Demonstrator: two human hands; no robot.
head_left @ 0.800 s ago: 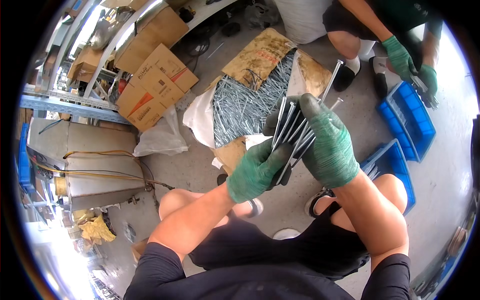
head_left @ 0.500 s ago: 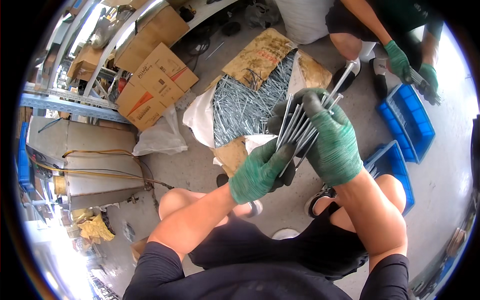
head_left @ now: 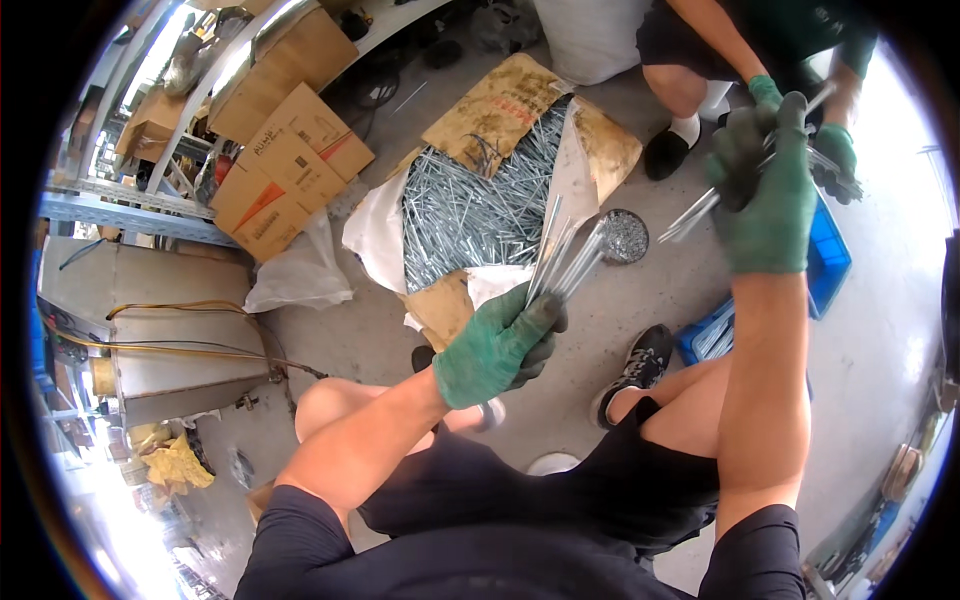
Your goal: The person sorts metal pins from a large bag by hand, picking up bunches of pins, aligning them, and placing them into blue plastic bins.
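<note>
My left hand (head_left: 492,350), in a green glove, is closed round a fanned bundle of long, thin silver bolts (head_left: 572,262) that point up and away from me. Raised at the far right, my gloved right hand (head_left: 768,195) is smeared by motion but grips several more bolts (head_left: 692,214), whose ends stick out to its left. It overlaps a co-worker's gloved hands in the picture; whether they touch I cannot tell. Beyond my left hand, an opened sack (head_left: 372,232) lies on the floor, heaped with loose bolts (head_left: 475,215).
A round dish of small shiny pieces (head_left: 625,238) sits right of the sack. Blue bins (head_left: 830,262) stand on the right, partly behind my right arm. A co-worker crouches at far right beside a white sack (head_left: 590,40). On the left are cardboard boxes (head_left: 290,170) and a metal cabinet (head_left: 180,290).
My hands have parted: the right has swung up and to the right with some bolts, while the left keeps the rest. The round dish has come into sight.
</note>
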